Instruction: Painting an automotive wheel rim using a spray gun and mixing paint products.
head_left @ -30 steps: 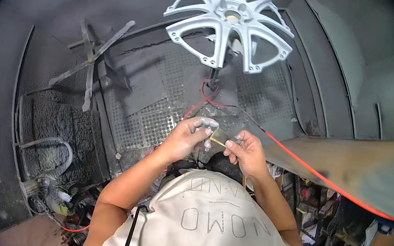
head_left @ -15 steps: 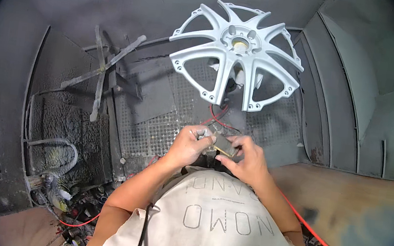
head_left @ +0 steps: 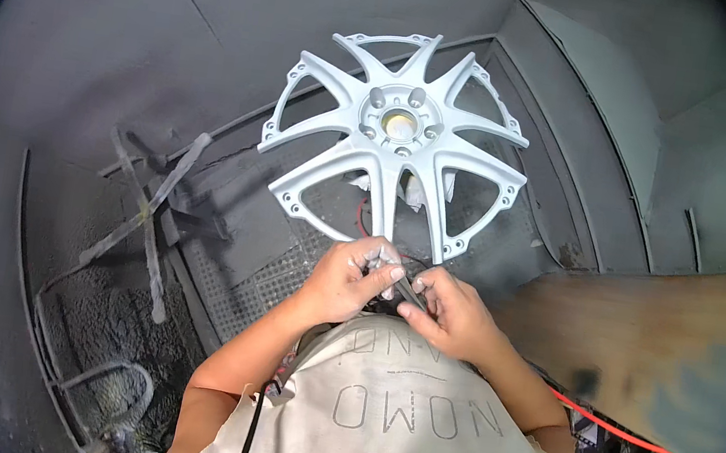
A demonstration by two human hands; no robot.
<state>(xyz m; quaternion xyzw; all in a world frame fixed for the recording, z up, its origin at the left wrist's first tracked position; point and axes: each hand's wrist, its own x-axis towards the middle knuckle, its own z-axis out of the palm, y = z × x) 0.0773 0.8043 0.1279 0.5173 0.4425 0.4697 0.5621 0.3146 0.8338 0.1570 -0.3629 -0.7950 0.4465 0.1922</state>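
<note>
Fingers (head_left: 373, 267) of the left hand (head_left: 347, 281) are curled together around a small dark tool (head_left: 401, 288), its kind too hidden to tell, held close to the chest; fingers (head_left: 423, 299) of the right hand (head_left: 452, 316) pinch the same tool from the other side, the two hands touching. Just above them a white spoked wheel rim (head_left: 396, 153) hangs face-on, its lower spokes near the knuckles; a red hose (head_left: 366, 216) shows through the spokes. A mesh grate floor (head_left: 284, 267) lies beneath; a grey cross-shaped stand (head_left: 145, 212) leans at the left; a brown board (head_left: 641, 341) sits at the right.
</note>
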